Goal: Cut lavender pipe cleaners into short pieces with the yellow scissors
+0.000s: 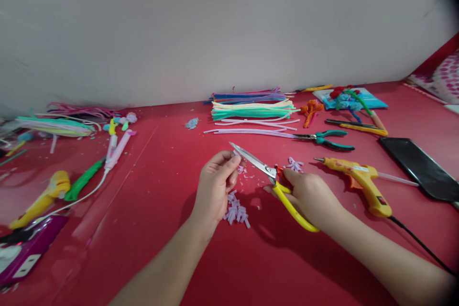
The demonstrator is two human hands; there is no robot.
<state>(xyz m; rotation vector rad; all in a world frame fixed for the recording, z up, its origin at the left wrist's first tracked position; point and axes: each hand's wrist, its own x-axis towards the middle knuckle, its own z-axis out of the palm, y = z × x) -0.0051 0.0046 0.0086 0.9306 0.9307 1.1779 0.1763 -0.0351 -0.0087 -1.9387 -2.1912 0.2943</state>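
My left hand [214, 182] is closed in a pinch, with a small piece of lilac pipe cleaner [235, 153] showing at the thumb and fingertips. My right hand [311, 195] grips scissors [255, 160] with yellow handles. Their blades look nearly closed and point up and left, the tips just above my left fingertips. Below my hands a pile of short lilac pieces [236, 211] lies on the red table [150, 248]. A smaller group of lilac pieces [294, 164] sits beyond my right hand, and lilac fluff is scattered between the hands.
Behind my hands lie bundled pipe cleaners [251, 111], loose lilac stems [251, 131] and pliers [324, 138]. A yellow glue gun [358, 177] and a black phone [419, 167] are at the right. At the left are a pink tool [120, 149], a green-handled tool [84, 180] and a purple power strip [36, 246].
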